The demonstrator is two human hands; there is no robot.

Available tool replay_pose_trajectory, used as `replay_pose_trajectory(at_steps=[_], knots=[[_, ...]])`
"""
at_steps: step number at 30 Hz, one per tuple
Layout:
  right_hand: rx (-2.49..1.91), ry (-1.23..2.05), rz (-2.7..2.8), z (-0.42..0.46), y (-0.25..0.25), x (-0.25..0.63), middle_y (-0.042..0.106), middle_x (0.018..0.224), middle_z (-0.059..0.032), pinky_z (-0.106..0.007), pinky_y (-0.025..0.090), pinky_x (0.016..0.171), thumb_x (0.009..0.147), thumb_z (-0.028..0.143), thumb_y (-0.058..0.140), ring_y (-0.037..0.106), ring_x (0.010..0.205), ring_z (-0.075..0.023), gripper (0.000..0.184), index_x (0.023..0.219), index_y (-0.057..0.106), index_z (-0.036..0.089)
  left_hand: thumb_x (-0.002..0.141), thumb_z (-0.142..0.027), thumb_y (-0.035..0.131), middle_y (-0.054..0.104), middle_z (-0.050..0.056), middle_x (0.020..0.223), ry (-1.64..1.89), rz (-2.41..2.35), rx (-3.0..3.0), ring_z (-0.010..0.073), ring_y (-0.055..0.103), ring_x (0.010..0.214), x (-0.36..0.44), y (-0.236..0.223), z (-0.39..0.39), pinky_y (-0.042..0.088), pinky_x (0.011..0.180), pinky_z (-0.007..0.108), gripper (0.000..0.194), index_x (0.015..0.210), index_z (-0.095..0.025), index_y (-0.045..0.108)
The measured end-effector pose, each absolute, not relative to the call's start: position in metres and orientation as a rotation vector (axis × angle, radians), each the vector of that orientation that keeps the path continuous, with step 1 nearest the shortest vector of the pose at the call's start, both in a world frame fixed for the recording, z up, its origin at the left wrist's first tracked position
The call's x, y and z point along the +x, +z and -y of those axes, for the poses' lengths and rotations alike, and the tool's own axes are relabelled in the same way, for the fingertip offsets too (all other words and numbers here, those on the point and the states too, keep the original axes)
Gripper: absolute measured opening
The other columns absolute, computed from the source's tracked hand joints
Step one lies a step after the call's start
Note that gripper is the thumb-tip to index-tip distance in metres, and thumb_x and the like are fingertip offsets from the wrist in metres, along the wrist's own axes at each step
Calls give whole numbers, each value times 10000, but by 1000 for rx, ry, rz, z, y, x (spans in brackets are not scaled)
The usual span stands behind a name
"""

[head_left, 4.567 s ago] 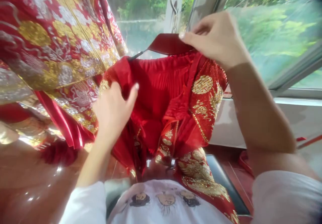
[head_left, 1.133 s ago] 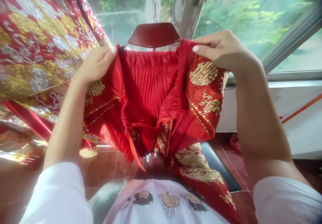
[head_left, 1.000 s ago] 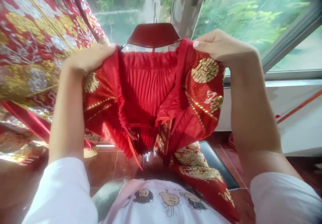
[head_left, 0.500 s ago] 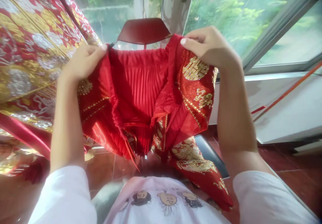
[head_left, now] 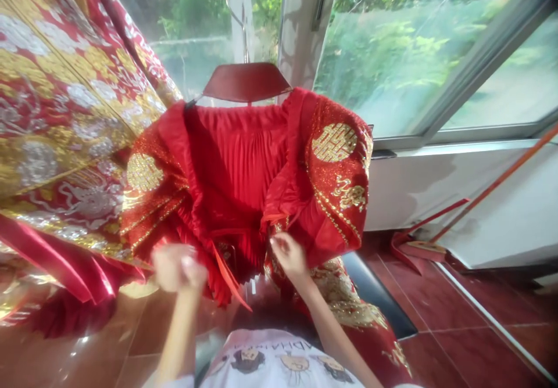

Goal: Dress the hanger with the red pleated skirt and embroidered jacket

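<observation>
Red garment (head_left: 244,155) hangs by its shoulders from a red hanger (head_left: 247,83), in front of the window (head_left: 383,63), with its front fallen open and the pleated inside showing. Its cloth looks soft and limp, so it would likely sag and fold wherever nothing bears it up. The gathered front edge (head_left: 198,202) seems to have some give and could bunch or stretch under a hard pull. Gold roundels (head_left: 335,142) and lines of beading (head_left: 331,214) probably add some weight and stiffness to the sleeves, and might snag or shed if rubbed or pinched. The smooth inner cloth may well slide between fingers. A kinder hold would be at the plain shoulder cloth, close to the hanger's ends, or a light pinch on the plain front edge; the thin orange tie (head_left: 231,280) looks too slight to carry the load.

The hands are apart. The left hand (head_left: 178,269) is curled and blurred at the lower front, and whether it grips any cloth cannot be told. The right hand (head_left: 288,254) has its fingertips drawn in close to the opposite front edge; whether they pinch it is unclear too.
</observation>
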State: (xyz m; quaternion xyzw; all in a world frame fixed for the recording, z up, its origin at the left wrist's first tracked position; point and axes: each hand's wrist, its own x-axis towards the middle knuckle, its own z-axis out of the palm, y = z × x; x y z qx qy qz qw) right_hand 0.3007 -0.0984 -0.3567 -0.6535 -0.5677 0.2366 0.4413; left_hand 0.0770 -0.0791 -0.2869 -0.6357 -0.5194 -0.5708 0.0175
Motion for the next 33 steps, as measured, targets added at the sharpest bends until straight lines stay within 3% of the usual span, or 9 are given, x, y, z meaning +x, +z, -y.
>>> replay_pose_trajectory(at_steps=[2,5,8,12,16,19,24,29,33], knots=[[-1618,615,1445,88,-367,294,676,779,-54,-245,459,607,828,378,545,616,627,-162,259,954,669,189,873,-460,379,533,58,553,-1744,1587,-2198,245,574,577,101,-336,90,491,580,425,397,590,-244,555],[-1702,621,1490,72,-363,285,681,802,-87,-256,433,652,803,429,595,645,738,-209,281,908,674,181,892,-292,438,607,39,619,-1643,1640,-2508,190,605,580,127,-386,87,514,553,324,295,639,-227,574],[-1773,632,1531,59,-356,275,668,777,-118,-259,376,636,844,419,545,628,732,-222,283,815,654,159,877,-253,468,676,80,852,-1593,1758,-2589,222,662,793,136,-409,70,552,712,355,169,884,-210,632],[-1666,729,1512,54,-361,263,647,728,-91,-237,341,636,857,284,474,579,684,-165,248,682,594,155,833,-245,535,600,148,1199,-1597,1855,-2603,267,557,1155,137,-419,55,451,995,426,350,1177,-182,541],[-1484,961,1431,74,-380,259,572,585,-38,-210,338,570,772,297,512,501,565,-117,243,576,499,154,805,-221,494,642,114,858,-1547,1936,-2672,234,612,811,140,-431,59,499,776,372,108,834,-166,582],[-1368,1127,1307,95,-397,259,541,550,-27,-206,357,522,749,416,482,476,524,-111,310,572,479,162,820,-235,427,578,62,638,-1511,1992,-2723,172,534,585,141,-443,69,443,603,291,216,628,-171,504],[-1309,1273,1051,112,-415,251,503,537,-15,-213,375,517,713,509,475,449,524,-104,371,561,453,172,822,-235,419,548,36,606,-1517,2154,-2651,146,512,596,146,-461,89,395,591,241,247,591,-166,474],[-1321,1294,839,110,-422,238,478,528,0,-207,367,534,685,523,620,449,556,-95,415,544,468,164,844,-163,445,542,21,646,-1492,2309,-2563,120,508,611,150,-474,94,394,595,225,246,598,-153,464],[-1309,1318,784,114,-418,235,504,587,5,-196,405,546,829,462,605,477,567,-76,392,654,553,116,926,-281,537,550,-1,709,-1487,2358,-2550,97,523,627,156,-484,91,460,618,235,238,757,-115,558]])
